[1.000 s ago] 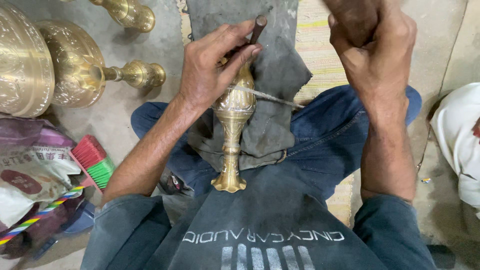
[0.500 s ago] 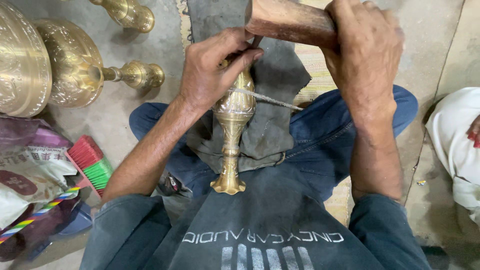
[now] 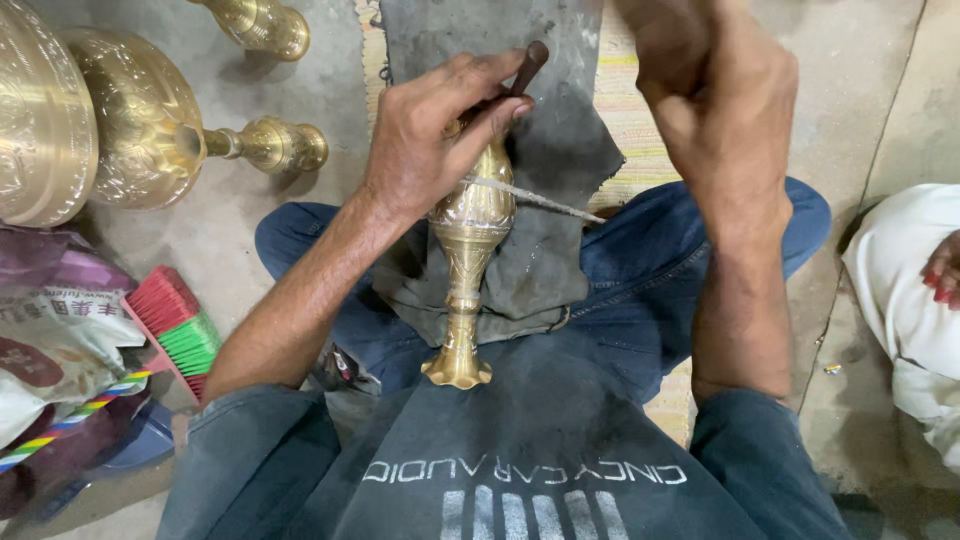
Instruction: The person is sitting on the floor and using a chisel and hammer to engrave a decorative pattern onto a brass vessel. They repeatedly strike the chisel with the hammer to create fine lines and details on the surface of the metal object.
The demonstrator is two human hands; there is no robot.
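The left hand pinches a dark slender metal punch against the engraved brass vase-shaped stem lying on the grey cloth across the lap, while the right hand, raised above, is clenched, its contents unseen.

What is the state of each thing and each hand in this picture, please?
Left hand: closed around a dark punch, tip against the brass stand.
Right hand: raised, fist closed; what it holds is out of view.
Brass stand: lying on the lap, base toward the body.
Grey cloth: spread under the stand.
Brass bowl: lying on its side on the floor.
Brush: lying on the floor.
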